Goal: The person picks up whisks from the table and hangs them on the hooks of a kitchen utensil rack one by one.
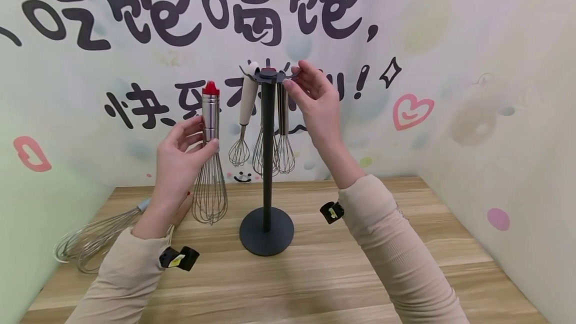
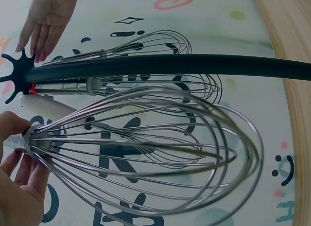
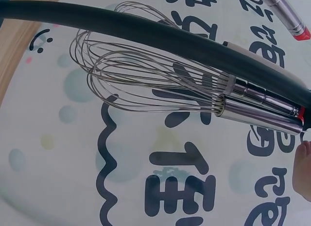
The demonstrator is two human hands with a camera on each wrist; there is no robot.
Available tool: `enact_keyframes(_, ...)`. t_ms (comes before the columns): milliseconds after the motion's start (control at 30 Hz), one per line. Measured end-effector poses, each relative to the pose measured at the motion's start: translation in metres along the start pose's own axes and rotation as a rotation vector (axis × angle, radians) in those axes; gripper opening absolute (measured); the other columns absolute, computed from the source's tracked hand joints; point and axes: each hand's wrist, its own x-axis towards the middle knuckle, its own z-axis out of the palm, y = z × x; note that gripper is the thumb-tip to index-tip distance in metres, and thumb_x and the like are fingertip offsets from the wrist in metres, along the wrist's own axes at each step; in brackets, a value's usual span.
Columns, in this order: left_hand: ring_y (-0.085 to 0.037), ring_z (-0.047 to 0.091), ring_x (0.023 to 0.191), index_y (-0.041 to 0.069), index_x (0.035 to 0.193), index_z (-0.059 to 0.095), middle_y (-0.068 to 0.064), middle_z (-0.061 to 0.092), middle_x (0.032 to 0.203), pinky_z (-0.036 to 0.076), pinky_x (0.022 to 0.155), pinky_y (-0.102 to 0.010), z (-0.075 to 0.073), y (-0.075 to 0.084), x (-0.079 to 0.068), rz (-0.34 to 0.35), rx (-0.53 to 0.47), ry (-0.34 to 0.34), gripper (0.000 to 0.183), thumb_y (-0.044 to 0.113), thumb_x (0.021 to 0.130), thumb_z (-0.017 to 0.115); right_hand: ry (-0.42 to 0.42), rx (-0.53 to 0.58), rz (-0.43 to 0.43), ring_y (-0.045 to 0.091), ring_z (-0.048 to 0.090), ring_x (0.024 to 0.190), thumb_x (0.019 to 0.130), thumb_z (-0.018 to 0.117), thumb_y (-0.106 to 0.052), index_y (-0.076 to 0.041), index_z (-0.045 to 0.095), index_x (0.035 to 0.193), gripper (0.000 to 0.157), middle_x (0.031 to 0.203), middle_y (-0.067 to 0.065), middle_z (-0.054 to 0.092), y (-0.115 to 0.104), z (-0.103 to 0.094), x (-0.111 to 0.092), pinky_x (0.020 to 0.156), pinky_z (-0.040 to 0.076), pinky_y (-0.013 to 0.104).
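In the head view my left hand grips a steel balloon whisk with a red cap, upright, left of a black hanging stand. The left wrist view shows its wires large in front of the stand. My right hand is at the top of the stand, thumb and fingers on either side of one hook. On the stand hang a white-handled whisk, a steel-handled whisk and a red-capped whisk, partly hidden by the pole in the head view.
At the left of the wooden table lie a whisk with a pale blue handle and another with a brown handle, partly behind my left arm. The stand's round base rests on the table. A printed wall rises behind.
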Motion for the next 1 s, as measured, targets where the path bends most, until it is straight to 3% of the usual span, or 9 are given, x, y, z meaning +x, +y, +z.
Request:
enact_keyframes(467, -0.007, 0.057, 0.106, 0.011, 0.134, 0.052, -0.004, 0.058, 0.126, 0.05, 0.099, -0.023, 0.01, 0.013, 0.005, 0.027, 0.027, -0.012, 0.05, 0.011, 0.086, 0.068, -0.013, 0.038, 0.018, 0.007, 0.064, 0.094, 0.085, 0.068, -0.001, 0.002, 0.057, 0.125, 0.042, 0.113, 0.014, 0.066, 0.002, -0.001, 0.004, 0.092, 0.053, 0.022)
enact_keyframes(833, -0.007, 0.057, 0.105, 0.01, 0.134, 0.053, -0.007, 0.059, 0.128, 0.05, 0.099, -0.025, 0.015, 0.021, 0.013, 0.066, 0.055, -0.014, 0.05, 0.009, 0.086, 0.067, 0.002, 0.028, -0.005, 0.007, 0.064, 0.093, 0.084, 0.07, -0.002, 0.002, 0.058, 0.122, 0.041, 0.111, 0.014, 0.066, 0.003, 0.002, 0.002, 0.088, 0.054, 0.021)
enact_keyframes(1000, -0.009, 0.058, 0.105, 0.009, 0.134, 0.053, -0.009, 0.059, 0.128, 0.05, 0.098, -0.024, 0.016, 0.024, 0.016, 0.086, 0.08, -0.01, 0.05, 0.009, 0.086, 0.067, 0.019, 0.047, -0.024, 0.006, 0.063, 0.089, 0.082, 0.07, 0.001, 0.005, 0.058, 0.12, 0.04, 0.102, 0.007, 0.066, 0.003, 0.005, 0.001, 0.085, 0.054, 0.02)
